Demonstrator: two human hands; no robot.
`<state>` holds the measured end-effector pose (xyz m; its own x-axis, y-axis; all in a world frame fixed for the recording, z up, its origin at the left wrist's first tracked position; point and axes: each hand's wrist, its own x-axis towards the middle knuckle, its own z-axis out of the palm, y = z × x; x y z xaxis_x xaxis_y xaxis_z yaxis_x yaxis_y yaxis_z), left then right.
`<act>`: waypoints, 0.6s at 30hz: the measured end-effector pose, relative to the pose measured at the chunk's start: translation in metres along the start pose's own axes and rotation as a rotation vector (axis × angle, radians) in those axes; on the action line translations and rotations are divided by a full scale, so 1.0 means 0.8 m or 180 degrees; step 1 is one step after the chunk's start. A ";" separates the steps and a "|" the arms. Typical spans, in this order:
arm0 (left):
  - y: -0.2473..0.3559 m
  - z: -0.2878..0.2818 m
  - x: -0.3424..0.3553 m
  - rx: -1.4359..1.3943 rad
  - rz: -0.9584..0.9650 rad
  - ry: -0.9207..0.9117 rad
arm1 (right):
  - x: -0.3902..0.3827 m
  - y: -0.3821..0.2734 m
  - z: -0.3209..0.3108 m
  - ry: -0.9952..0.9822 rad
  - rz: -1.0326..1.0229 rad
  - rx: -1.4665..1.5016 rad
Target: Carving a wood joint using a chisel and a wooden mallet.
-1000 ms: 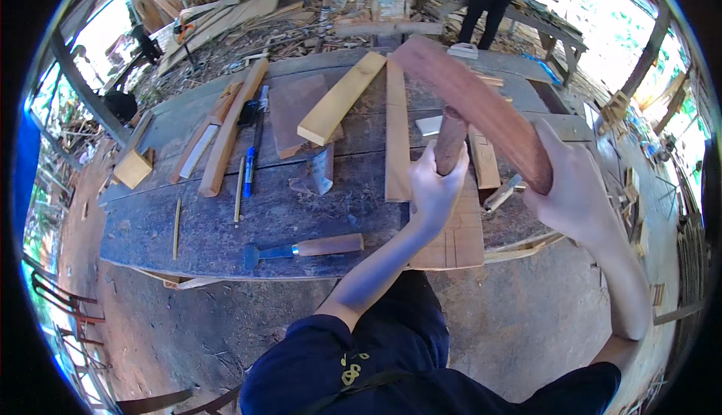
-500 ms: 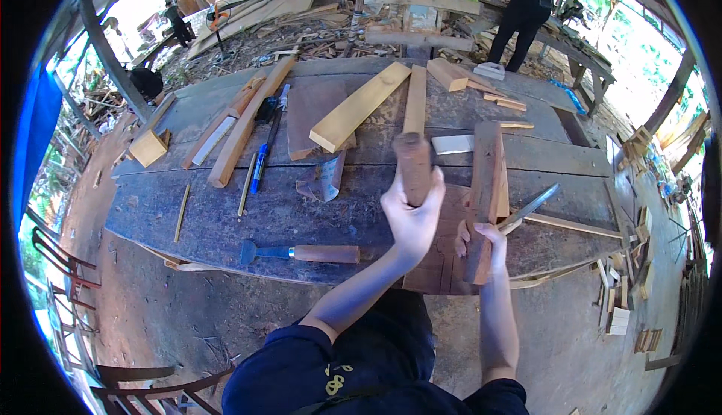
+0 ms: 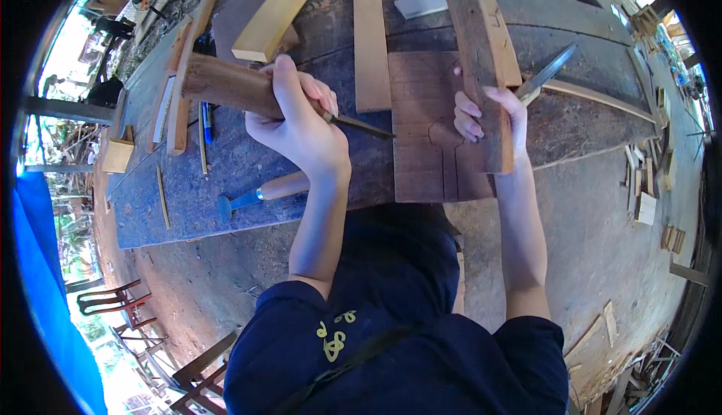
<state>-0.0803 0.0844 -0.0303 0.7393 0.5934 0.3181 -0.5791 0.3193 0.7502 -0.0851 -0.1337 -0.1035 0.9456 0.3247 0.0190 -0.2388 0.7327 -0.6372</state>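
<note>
My left hand (image 3: 304, 125) is closed around the thick brown wooden handle (image 3: 229, 86) of a chisel. Its thin dark blade (image 3: 365, 125) points right, above the table. My right hand (image 3: 492, 118) grips a long dark brown wooden block (image 3: 481, 69), fingers on its left side and thumb on its right. A paler piece of wood (image 3: 498, 31) shows along the block's far right side. From beside the right thumb sticks out a grey metal blade (image 3: 554, 65); whether that hand holds it, I cannot tell. Under the block lies a flat reddish-brown board (image 3: 421, 133) with marked lines.
A second chisel (image 3: 248, 198) with a blue shank lies near the table's front edge. Pale planks (image 3: 370, 46) and a white block (image 3: 420, 4) lie farther back. Wood strips and a blue pen (image 3: 207, 123) are at the left. A chair (image 3: 120, 302) stands beyond the table's left end.
My left hand has swung left and turned, so the chisel's handle points left and its blade shows. My view has tilted down. The right hand keeps its grip on the wooden block.
</note>
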 end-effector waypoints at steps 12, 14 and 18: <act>-0.005 0.040 -0.023 0.0475 0.0201 -0.0682 | -0.004 0.007 0.006 0.0075 -0.0032 -0.0066; -0.013 0.042 -0.022 0.0461 0.0229 -0.0754 | -0.004 0.007 0.005 0.0129 -0.0121 -0.0098; -0.019 0.044 -0.021 0.0529 0.0474 -0.0959 | -0.004 0.006 -0.003 0.0049 -0.0113 -0.0086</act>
<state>-0.0718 0.0436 -0.0270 0.7335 0.3723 0.5686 -0.6425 0.1070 0.7588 -0.0889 -0.1327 -0.1080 0.9567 0.2895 0.0302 -0.1993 0.7271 -0.6569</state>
